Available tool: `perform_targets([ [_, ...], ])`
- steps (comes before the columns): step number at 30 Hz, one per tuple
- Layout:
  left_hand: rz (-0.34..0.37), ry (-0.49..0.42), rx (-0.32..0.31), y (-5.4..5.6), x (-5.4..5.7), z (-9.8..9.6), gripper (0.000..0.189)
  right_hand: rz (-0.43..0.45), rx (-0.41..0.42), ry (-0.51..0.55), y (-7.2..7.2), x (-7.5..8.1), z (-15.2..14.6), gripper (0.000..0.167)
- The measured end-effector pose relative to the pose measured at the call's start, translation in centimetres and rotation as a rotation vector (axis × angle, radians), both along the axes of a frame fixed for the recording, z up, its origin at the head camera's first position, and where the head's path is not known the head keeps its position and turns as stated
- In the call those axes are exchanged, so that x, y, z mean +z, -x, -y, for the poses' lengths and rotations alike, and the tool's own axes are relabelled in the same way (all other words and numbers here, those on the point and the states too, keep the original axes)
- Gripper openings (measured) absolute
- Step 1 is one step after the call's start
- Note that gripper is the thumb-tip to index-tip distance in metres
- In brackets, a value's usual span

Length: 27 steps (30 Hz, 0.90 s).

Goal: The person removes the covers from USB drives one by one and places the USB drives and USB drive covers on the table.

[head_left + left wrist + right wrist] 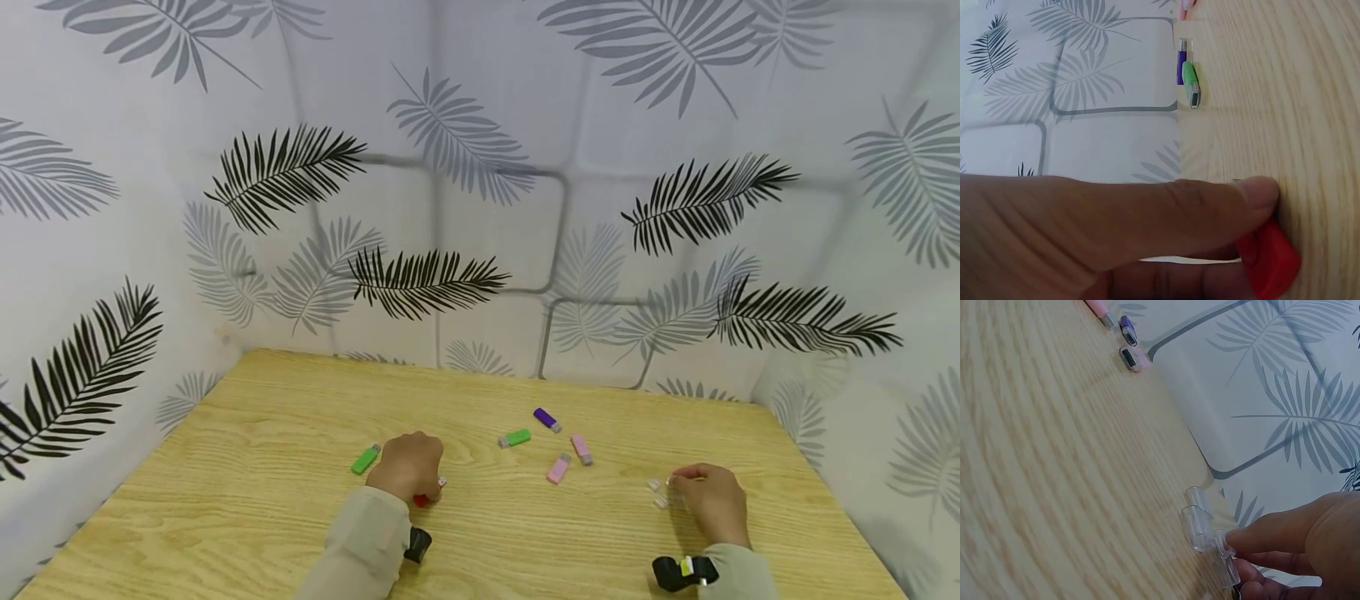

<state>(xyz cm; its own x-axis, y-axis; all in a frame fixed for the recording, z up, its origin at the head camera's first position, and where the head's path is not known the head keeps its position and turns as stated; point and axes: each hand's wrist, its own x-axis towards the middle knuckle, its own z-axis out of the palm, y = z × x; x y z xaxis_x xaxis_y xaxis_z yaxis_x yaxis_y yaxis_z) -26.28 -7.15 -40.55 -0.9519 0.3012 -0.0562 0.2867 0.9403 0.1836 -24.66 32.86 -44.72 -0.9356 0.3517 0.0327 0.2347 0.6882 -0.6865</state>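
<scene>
My left hand [408, 467] pinches a red USB flash drive [1269, 259] between thumb and fingers, low over the wooden table. The thumb covers part of the drive in the left wrist view; a metal plug end pokes out beside the fingers in the head view. Just left of that hand lies a green USB flash drive [366, 459]. On the right, my right hand [712, 500] pinches a small clear plastic cap [1222, 540] with thumb and fingertips. Other clear caps [660, 502] lie right beside those fingertips, one of them [1196, 522] close to the thumb.
Between the hands lie a second green flash drive [516, 438], a purple one [547, 419] and two pink ones [558, 468], metal plugs bare. A leaf-patterned cloth [480, 208] rises behind the wooden table [262, 533].
</scene>
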Motion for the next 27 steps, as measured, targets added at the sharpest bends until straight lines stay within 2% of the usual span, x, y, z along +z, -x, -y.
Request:
perform_targets([
  [27, 0.031, -0.01, 0.009, -0.13, 0.27, 0.07, 0.027, 0.0, -0.011, -0.02, 0.14, -0.04, 0.07, 0.026],
])
